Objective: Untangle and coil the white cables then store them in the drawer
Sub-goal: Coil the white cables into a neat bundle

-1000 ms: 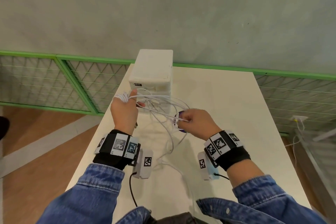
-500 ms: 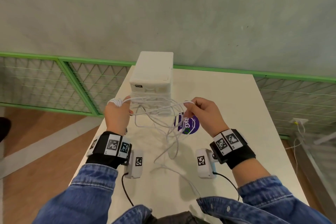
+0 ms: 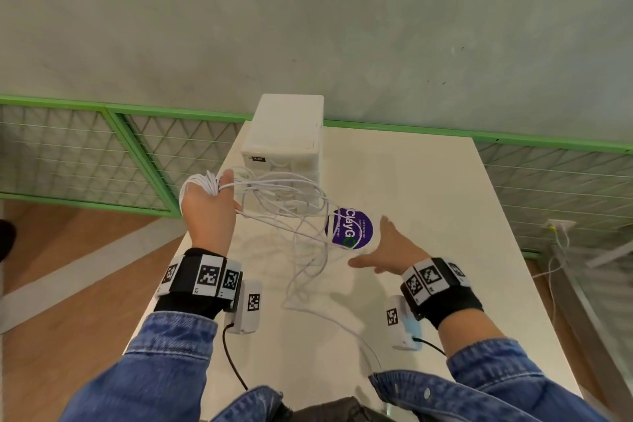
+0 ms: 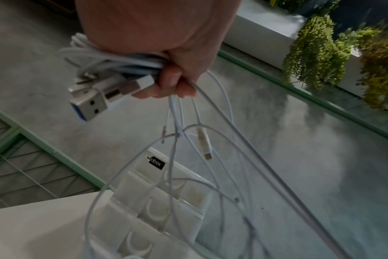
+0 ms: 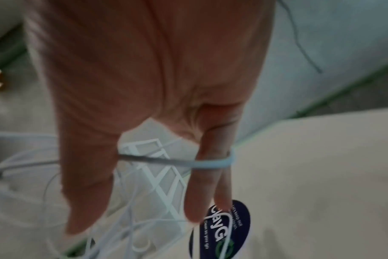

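My left hand (image 3: pixel 219 188) is raised in front of the white drawer unit (image 3: pixel 287 134) and grips a wound bundle of white cables (image 3: pixel 202 181). In the left wrist view my left hand (image 4: pixel 166 77) clamps the coil (image 4: pixel 122 64), and several USB plugs (image 4: pixel 93 98) stick out of it. Loose strands (image 3: pixel 301 240) hang from it in tangled loops down to the table (image 3: pixel 428 181). My right hand (image 3: pixel 370 243) is lower, its fingers spread and straight. One strand (image 5: pixel 166 160) runs across its fingers (image 5: pixel 213 157).
A round purple sticker (image 3: pixel 349 228) lies on the table beside the drawer unit, under the hanging loops. A green mesh railing (image 3: pixel 102 154) runs behind and to the left of the table. The table's left edge drops to a wooden floor (image 3: pixel 68 284).
My right hand has let go of its pinch on the cable, dropped toward me and spread its fingers. My left hand still holds the coil, raised slightly.
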Demonstrator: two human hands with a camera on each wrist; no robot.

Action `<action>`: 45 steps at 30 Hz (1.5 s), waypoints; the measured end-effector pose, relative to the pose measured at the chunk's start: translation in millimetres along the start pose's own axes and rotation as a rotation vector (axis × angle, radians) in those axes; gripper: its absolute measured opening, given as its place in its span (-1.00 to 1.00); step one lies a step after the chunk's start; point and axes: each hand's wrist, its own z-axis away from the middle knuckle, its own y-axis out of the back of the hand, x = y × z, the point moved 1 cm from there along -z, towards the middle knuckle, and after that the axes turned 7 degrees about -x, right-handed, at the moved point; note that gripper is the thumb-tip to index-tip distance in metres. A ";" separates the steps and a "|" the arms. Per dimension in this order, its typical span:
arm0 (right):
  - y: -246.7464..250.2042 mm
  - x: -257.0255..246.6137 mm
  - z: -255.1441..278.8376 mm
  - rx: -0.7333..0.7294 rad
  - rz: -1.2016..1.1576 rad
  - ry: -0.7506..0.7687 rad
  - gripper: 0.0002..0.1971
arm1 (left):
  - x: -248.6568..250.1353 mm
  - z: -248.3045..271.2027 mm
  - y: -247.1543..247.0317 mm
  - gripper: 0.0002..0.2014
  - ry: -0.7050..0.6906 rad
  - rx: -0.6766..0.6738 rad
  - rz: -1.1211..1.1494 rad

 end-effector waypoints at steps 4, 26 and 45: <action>7.1 7.6 -7.1 0.134 -0.336 -0.001 0.43 | -3.9 4.4 -0.3 -0.62 -0.002 -0.011 0.003; 1.8 -42.2 24.0 0.349 -0.256 0.522 -0.92 | 21.5 27.5 -14.8 -0.64 -0.011 -0.571 0.219; 8.8 -94.1 33.4 0.051 -0.295 0.770 -0.11 | 41.4 41.6 -4.7 -0.75 -0.036 -0.950 0.277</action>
